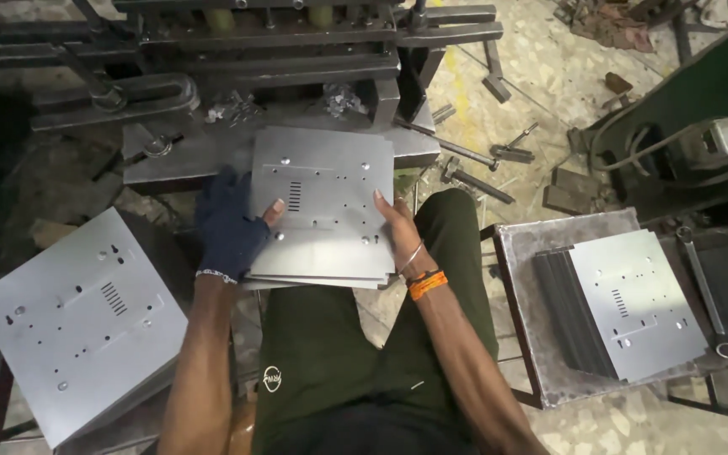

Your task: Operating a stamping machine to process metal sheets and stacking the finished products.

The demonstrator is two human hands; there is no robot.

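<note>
the left hand (231, 226), in a dark blue glove, grips the left edge of a small stack of punched grey metal plates (322, 202) resting on the lap, thumb on top. the bare right hand (396, 226) clasps the stack's right edge. ahead stands the press machine (238, 50). a plate pile (77, 320) lies left, another pile (625, 307) on a tray (524, 312) right.
</note>
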